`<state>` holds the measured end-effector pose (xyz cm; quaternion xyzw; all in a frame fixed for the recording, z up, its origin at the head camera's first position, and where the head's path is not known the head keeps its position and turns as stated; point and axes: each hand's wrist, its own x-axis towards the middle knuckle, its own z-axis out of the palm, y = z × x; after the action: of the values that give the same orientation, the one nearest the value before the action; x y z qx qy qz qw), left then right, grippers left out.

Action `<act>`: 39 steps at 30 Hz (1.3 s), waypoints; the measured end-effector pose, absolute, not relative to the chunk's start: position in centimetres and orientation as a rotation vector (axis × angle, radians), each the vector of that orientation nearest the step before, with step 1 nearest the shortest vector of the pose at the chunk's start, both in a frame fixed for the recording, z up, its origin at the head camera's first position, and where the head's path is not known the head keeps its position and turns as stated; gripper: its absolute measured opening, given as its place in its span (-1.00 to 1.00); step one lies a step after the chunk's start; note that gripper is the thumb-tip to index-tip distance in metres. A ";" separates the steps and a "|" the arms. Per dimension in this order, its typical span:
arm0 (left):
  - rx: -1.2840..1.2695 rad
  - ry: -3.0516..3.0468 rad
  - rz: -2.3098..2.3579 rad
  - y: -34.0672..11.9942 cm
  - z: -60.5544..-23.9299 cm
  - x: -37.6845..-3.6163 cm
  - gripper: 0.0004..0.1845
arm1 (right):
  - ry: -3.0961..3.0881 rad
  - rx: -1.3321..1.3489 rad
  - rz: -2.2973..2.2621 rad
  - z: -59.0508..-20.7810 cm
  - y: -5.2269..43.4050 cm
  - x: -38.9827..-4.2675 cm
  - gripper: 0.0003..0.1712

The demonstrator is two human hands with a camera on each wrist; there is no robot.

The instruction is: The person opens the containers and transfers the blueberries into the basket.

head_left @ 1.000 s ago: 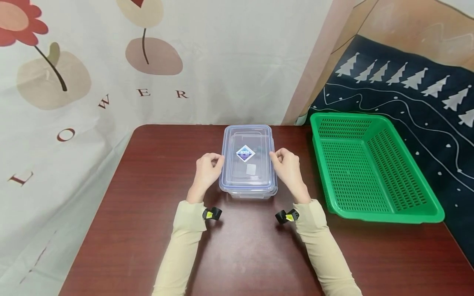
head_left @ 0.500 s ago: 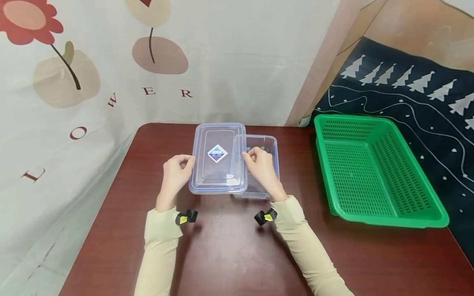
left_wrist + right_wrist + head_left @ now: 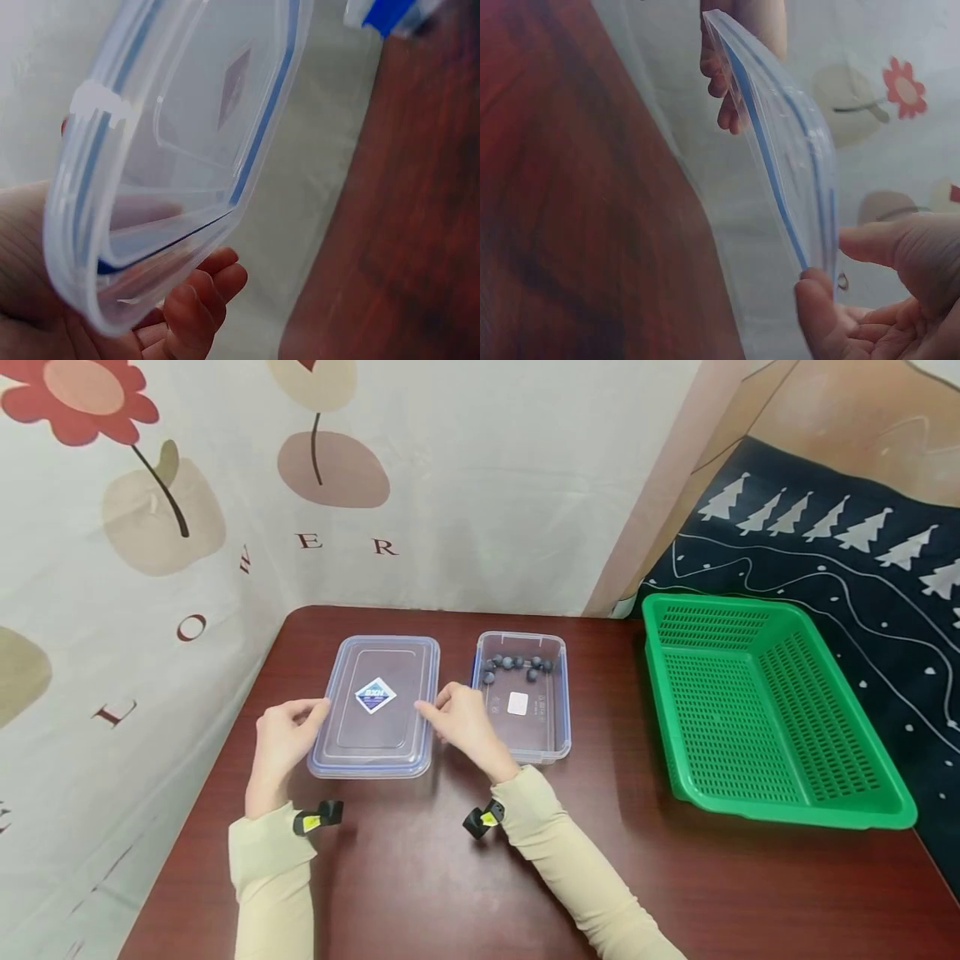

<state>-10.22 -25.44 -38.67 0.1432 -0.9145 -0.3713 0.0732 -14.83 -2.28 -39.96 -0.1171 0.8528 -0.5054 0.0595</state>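
Both hands hold a clear plastic lid [image 3: 375, 735] with a blue rim seal and a diamond-shaped label, a little above the table. My left hand [image 3: 283, 743] pinches its left edge; in the left wrist view the fingers [image 3: 187, 315] curl beneath that edge. On the opposite edge, my right hand [image 3: 467, 722] pinches with thumb and forefinger, seen close in the right wrist view. Right of the lid stands the uncovered clear plastic container [image 3: 551, 727]. Several small dark blue round fruits, like blueberries [image 3: 517, 663], lie toward its far end.
A large green plastic basket [image 3: 825, 814] with slotted walls sits on the right of the dark red-brown table [image 3: 420, 877]. A pale curtain with flower prints [image 3: 480, 527] hangs behind the table, and a dark cloth with tree prints [image 3: 862, 560] is at the right.
The lid has come off the container and moved left and toward me in both hands. The container and its round fruits have come into view. The basket has stayed in place.
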 end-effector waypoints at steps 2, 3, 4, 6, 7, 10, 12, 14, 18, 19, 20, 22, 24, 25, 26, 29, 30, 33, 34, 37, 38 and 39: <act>0.451 -2.768 -1.112 -26.2 -39.1 -9.9 -0.53 | 2.623 -0.370 -1.426 -40.1 -3.1 -14.4 -0.65; 0.463 -2.780 -1.106 -26.6 -39.3 -9.8 -0.52 | 2.653 -0.380 -1.366 -40.3 -3.5 -14.3 -0.63; 0.472 -2.787 -1.105 -26.8 -39.5 -9.7 -0.52 | 2.679 -0.380 -1.306 -40.4 -3.9 -14.1 -0.62; 0.491 -2.803 -1.092 -27.3 -40.0 -9.6 -0.51 | 2.727 -0.386 -1.196 -40.8 -4.5 -13.8 -0.59; 0.501 -2.809 -1.086 -27.5 -40.3 -9.5 -0.51 | 2.740 -0.385 -1.148 -41.0 -4.8 -13.6 -0.57; 0.530 -2.827 -1.101 -27.9 -41.3 -9.6 -0.48 | 2.763 -0.362 -1.044 -41.7 -5.4 -13.3 -0.55; 0.542 -2.842 -1.110 -28.0 -41.9 -9.6 -0.48 | 2.771 -0.341 -0.999 -42.1 -5.7 -13.2 -0.55; 0.551 -2.855 -1.116 -28.1 -42.5 -9.6 -0.47 | 2.767 -0.313 -0.967 -42.4 -5.9 -13.1 -0.55; 0.532 -2.880 -1.090 -28.1 -43.4 -9.6 -0.51 | 2.753 -0.292 -0.921 -43.0 -6.0 -13.0 -0.55; 0.521 -2.883 -1.081 -28.1 -43.5 -9.6 -0.52 | 2.749 -0.285 -0.918 -43.2 -6.0 -13.0 -0.55; 0.506 -2.886 -1.069 -28.0 -43.7 -9.6 -0.54 | 2.750 -0.286 -0.913 -43.3 -6.1 -13.0 -0.56; 0.477 -2.893 -1.047 -27.9 -43.9 -9.6 -0.56 | 2.759 -0.305 -0.889 -43.6 -6.1 -13.0 -0.58; 0.441 -2.901 -1.014 -27.7 -44.0 -9.6 -0.58 | 2.778 -0.333 -0.861 -43.9 -6.2 -13.0 -0.60; 0.428 -2.905 -0.997 -27.6 -44.1 -9.6 -0.58 | 2.788 -0.346 -0.843 -44.1 -6.2 -13.0 -0.61; 0.411 -2.909 -0.975 -27.5 -44.2 -9.6 -0.59 | 2.800 -0.367 -0.821 -44.2 -6.3 -13.0 -0.62; 0.390 -2.920 -0.909 -27.1 -44.3 -9.6 -0.62 | 2.830 -0.419 -0.755 -44.5 -6.5 -13.0 -0.65; 0.391 -2.922 -0.888 -27.0 -44.4 -9.5 -0.63 | 2.840 -0.433 -0.728 -44.6 -6.6 -13.0 -0.65; 0.410 -2.929 -0.846 -26.8 -44.6 -9.5 -0.64 | 2.877 -0.485 -0.626 -44.7 -6.9 -13.0 -0.67; 0.422 -2.932 -0.842 -26.7 -44.6 -9.4 -0.64 | 2.889 -0.502 -0.597 -44.6 -6.9 -13.0 -0.67; 0.457 -2.950 -0.838 -26.6 -44.6 -9.1 -0.62 | 2.906 -0.541 -0.546 -44.3 -6.8 -12.9 -0.67; 0.469 -2.957 -0.843 -26.6 -44.6 -9.0 -0.60 | 2.903 -0.552 -0.559 -44.1 -6.6 -12.9 -0.66; 0.482 -2.958 -0.848 -26.5 -44.5 -8.9 -0.59 | 2.892 -0.565 -0.584 -43.8 -6.3 -12.9 -0.65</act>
<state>-8.91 -26.52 -44.51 0.1549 -0.9496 -0.2721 0.0137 -12.94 -6.32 -43.81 -0.1877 0.9604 -0.1939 0.0685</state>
